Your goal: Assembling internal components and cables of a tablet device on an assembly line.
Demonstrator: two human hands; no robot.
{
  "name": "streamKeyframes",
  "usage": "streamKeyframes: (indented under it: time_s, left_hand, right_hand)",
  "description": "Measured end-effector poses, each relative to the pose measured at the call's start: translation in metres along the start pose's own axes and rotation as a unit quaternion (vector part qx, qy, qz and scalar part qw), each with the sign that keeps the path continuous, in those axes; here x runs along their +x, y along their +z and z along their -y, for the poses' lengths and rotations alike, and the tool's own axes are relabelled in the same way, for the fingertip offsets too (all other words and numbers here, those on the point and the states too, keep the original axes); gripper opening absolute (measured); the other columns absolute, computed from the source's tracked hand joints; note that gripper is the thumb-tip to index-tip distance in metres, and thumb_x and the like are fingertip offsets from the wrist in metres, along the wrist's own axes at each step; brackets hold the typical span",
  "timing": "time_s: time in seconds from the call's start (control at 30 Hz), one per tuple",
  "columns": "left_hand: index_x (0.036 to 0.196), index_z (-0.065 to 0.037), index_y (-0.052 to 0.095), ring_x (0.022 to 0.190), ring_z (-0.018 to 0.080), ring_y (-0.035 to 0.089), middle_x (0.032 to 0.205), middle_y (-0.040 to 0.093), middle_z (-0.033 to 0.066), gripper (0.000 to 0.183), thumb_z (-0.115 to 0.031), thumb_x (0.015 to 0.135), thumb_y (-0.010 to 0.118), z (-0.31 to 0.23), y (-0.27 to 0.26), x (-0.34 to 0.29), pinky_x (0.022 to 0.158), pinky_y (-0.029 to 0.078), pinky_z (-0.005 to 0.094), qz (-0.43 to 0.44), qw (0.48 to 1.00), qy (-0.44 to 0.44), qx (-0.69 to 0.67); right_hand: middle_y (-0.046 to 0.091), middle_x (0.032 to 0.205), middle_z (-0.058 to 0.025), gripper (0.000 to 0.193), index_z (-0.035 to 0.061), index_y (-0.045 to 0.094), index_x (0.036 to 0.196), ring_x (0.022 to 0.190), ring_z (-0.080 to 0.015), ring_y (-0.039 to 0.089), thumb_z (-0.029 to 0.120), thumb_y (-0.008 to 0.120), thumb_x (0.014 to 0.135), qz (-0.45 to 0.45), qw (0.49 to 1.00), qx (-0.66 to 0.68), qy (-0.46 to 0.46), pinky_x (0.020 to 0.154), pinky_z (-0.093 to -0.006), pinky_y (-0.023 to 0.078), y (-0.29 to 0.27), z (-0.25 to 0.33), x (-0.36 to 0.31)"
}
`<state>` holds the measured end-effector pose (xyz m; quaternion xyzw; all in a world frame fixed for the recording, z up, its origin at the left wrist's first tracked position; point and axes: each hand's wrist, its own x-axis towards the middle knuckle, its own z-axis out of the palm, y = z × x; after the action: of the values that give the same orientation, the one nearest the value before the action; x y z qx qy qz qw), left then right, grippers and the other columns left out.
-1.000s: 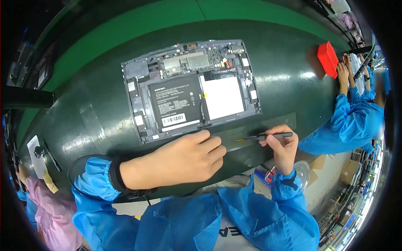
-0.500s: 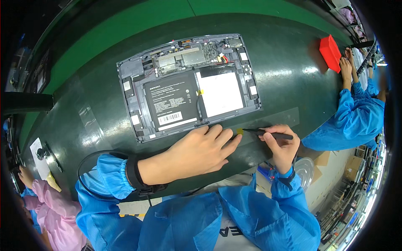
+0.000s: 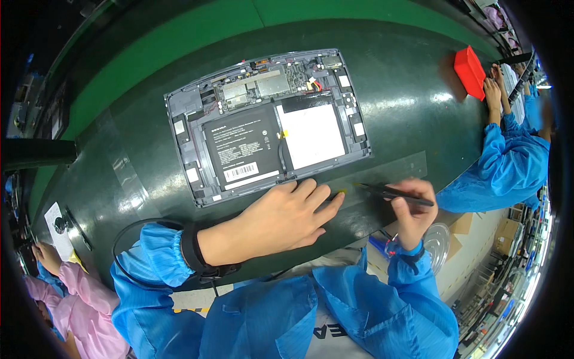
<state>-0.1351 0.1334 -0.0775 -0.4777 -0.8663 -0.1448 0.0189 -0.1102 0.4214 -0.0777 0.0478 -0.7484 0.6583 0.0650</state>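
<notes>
An opened tablet-like device (image 3: 197,194) lies on the table in front of me, with a green circuit board (image 3: 296,75) along its far side. Inside are a black battery pack (image 3: 242,143) and a white panel (image 3: 314,137). My left hand (image 3: 284,215) rests palm down by the device's near edge, fingers stretched out to the right. Its index fingertip is at a small piece of yellow tape (image 3: 342,192) on the table. My right hand (image 3: 414,209) grips black tweezers (image 3: 397,193), tips pointing left. A tiny yellow bit shows at the tips.
A clear strip (image 3: 406,170) is stuck to the table right of the device. At the far right stands a red bin (image 3: 470,73) beside a co-worker's hands. A white sheet (image 3: 57,230) lies far left near a person in pink. A black cord (image 3: 119,230) loops by my left sleeve.
My right hand has drawn the tweezers a little to the right, away from my left fingertips. A tiny yellow bit now shows at their tips. My left hand stays put.
</notes>
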Motion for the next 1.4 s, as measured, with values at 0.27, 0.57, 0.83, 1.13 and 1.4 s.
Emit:
streamKeyframes:
  time_s: [0.27,0.57,0.83,1.13,1.4]
  left_hand:
    - [0.123,-0.004,0.065,0.082,0.0226,0.056,0.091,0.051,0.0076,0.047,-0.029,0.085,0.076,0.016,-0.053,0.019,0.059,0.047,0.0313,-0.165,0.984,-0.066,-0.017]
    - [0.140,-0.003,0.060,0.105,0.0343,0.049,0.119,0.053,0.0175,0.062,-0.028,0.087,0.078,0.074,-0.041,0.037,0.093,0.047,0.0422,-0.194,0.965,-0.174,-0.038]
    - [0.136,-0.011,0.066,0.106,0.0302,0.049,0.122,0.054,0.0120,0.049,-0.028,0.090,0.074,0.077,-0.042,0.037,0.093,0.047,0.0421,-0.132,0.980,-0.149,-0.007]
    - [0.134,-0.012,0.068,0.102,0.0279,0.049,0.118,0.055,0.0086,0.050,-0.028,0.087,0.076,0.082,-0.044,0.039,0.088,0.048,0.0385,-0.117,0.981,-0.152,-0.010]
    - [0.134,-0.010,0.068,0.100,0.0275,0.050,0.115,0.054,0.0089,0.051,-0.027,0.087,0.076,0.081,-0.043,0.038,0.087,0.048,0.0383,-0.115,0.982,-0.151,-0.022]
  right_hand:
    - [0.065,0.097,-0.0070,0.058,0.0002,0.045,0.142,0.088,-0.0144,0.063,0.024,0.074,0.097,0.067,0.989,-0.019,-0.130,0.073,-0.0282,0.054,-0.029,0.059,0.106]
    - [0.066,0.097,-0.0024,0.058,-0.0005,0.037,0.156,0.083,-0.0075,0.058,0.016,0.062,0.106,0.253,0.961,0.086,-0.072,0.074,-0.0232,0.047,0.094,0.003,0.248]
    - [0.069,0.088,-0.0004,0.041,-0.0032,0.060,0.137,0.077,-0.0037,0.056,0.012,0.069,0.100,0.181,0.978,0.038,-0.096,0.072,-0.0213,0.044,0.128,-0.016,0.233]
    - [0.073,0.088,-0.0008,0.041,-0.0025,0.064,0.135,0.080,-0.0041,0.061,0.010,0.073,0.097,0.184,0.979,0.046,-0.067,0.071,-0.0228,0.043,0.132,-0.019,0.233]
    - [0.076,0.088,-0.0005,0.039,0.0024,0.068,0.131,0.078,-0.0051,0.063,0.011,0.075,0.094,0.182,0.974,-0.036,-0.128,0.072,-0.0252,0.041,0.130,-0.018,0.233]
